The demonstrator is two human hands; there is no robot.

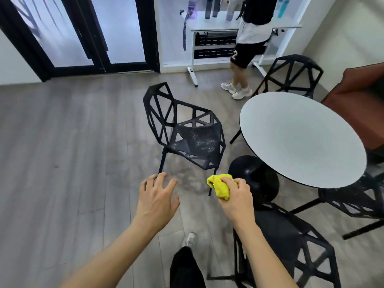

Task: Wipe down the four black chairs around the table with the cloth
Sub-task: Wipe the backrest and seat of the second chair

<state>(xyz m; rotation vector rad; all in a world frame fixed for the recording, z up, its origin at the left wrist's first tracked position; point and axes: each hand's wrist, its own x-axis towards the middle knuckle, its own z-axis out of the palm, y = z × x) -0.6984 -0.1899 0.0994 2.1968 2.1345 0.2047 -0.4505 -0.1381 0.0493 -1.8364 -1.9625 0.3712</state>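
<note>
Crumpled yellow cloth (pixel 220 186) in right hand (pixel 236 201); dusty black chair (pixel 187 129) beside table.

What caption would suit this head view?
Right hand grips a yellow cloth near a dusty black chair; left hand open.

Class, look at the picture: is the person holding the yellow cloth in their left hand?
No, the yellow cloth is bunched in the right hand, while the left hand hangs open and holds nothing.

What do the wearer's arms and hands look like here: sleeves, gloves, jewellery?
Both forearms are bare right to the frame edge, with no sleeves in view. The left hand and right hand are ungloved. No watch, rings or wristbands are visible.
</note>
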